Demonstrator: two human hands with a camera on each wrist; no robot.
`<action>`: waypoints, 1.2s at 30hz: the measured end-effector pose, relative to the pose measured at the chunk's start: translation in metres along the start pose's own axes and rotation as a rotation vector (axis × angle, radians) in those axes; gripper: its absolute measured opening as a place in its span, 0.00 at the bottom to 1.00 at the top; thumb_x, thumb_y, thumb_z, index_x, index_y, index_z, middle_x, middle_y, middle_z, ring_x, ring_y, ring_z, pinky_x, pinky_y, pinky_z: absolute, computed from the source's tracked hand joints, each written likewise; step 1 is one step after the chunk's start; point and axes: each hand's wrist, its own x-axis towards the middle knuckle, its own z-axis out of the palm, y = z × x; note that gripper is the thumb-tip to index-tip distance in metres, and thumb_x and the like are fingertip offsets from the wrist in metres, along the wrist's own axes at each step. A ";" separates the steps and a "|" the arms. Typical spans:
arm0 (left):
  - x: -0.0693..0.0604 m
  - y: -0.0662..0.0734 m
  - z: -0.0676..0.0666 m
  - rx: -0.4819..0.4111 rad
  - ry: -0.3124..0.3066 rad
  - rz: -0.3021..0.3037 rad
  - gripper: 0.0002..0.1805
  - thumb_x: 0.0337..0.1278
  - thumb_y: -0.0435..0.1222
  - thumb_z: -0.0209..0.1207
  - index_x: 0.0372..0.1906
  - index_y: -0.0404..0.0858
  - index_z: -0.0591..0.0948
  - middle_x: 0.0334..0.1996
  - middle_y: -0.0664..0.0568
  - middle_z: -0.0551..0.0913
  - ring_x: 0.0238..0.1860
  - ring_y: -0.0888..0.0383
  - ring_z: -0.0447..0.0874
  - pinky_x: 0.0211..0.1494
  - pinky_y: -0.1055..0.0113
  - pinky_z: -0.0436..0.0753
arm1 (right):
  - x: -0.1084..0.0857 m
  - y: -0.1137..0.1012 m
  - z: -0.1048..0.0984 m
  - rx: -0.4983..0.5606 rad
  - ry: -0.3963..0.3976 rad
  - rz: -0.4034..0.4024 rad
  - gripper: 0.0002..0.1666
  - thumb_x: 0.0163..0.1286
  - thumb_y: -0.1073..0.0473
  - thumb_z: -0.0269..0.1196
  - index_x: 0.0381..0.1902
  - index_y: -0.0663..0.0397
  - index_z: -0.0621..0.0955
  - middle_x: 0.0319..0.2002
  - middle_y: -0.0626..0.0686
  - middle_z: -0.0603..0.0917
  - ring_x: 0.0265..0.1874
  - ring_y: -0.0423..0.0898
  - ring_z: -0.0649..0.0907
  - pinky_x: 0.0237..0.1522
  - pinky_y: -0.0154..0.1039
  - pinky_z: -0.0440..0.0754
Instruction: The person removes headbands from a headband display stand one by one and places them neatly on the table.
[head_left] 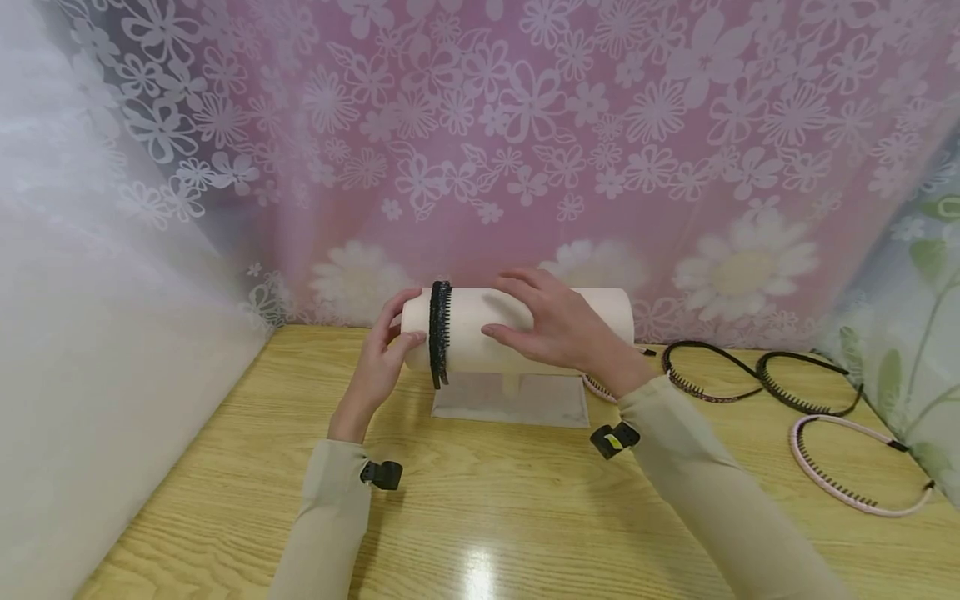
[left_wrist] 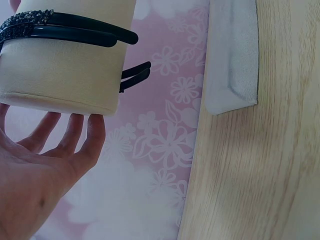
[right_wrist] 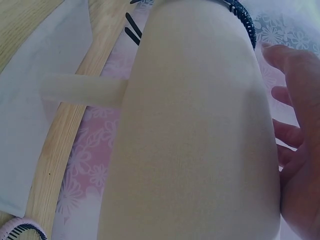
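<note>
- A cream cylindrical headband display stand [head_left: 480, 355] stands near the far edge of the worktop [head_left: 420, 533], about midway between its sides, its pale flat base [head_left: 510, 407] beneath.
- Two black toothed headbands [head_left: 439, 333] sit side by side around the cylinder, near its left end; the left wrist view shows sparkling stones on them and their free tips pointing outward.
- The left hand [head_left: 377, 360] holds the cylinder's left end, thumb on the front and fingers bent over the top and end.
- The right hand [head_left: 551, 323] is above the right half of the cylinder, fingers apart and gripping nothing; whether the palm touches the cylinder I cannot tell.
- Toward the worktop's far right corner lie a dark patterned headband [head_left: 693, 393] and, just beside it, a black headband [head_left: 798, 407].
- Nearer the right edge lies a pink headband [head_left: 825, 487] with dark teeth.
- Another pale pink headband [head_left: 597, 389] lies by the base's right side, partly hidden by the right wrist.
- Behind the far edge hangs a pink flowered curtain [head_left: 480, 167].
</note>
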 end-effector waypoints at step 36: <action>-0.001 0.000 -0.002 -0.003 -0.024 0.009 0.30 0.73 0.37 0.52 0.76 0.58 0.66 0.73 0.54 0.68 0.63 0.44 0.78 0.47 0.64 0.84 | 0.032 -0.024 0.015 -0.206 -0.277 0.177 0.50 0.64 0.21 0.59 0.78 0.33 0.66 0.70 0.52 0.76 0.71 0.56 0.73 0.69 0.62 0.66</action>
